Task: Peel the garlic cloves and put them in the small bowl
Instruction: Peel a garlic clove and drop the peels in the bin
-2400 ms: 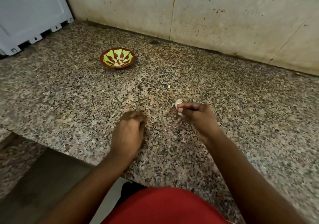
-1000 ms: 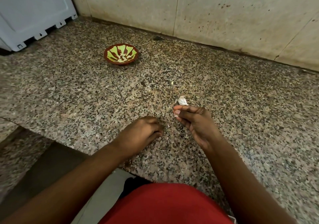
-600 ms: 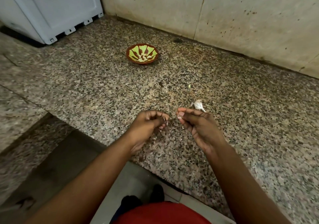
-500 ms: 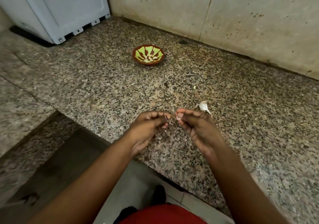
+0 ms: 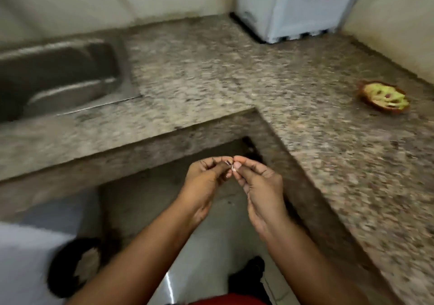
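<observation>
A speckled granite L-shaped counter (image 5: 305,97) is shown, blurred. Off its edge, a tiny pale garlic scrap (image 5: 233,168) is pinched between left hand (image 5: 206,182) and right hand (image 5: 260,184); a green-patterned small bowl (image 5: 385,96) sits well apart.

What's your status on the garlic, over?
Left hand and right hand both pinching a small garlic piece off the counter edge. Bowl far right on counter. Nothing between.

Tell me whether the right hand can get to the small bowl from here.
Probably yes: bare counter lies between the right hand and the small bowl. But its fingers are pinching a small pale piece with the left hand.
</observation>
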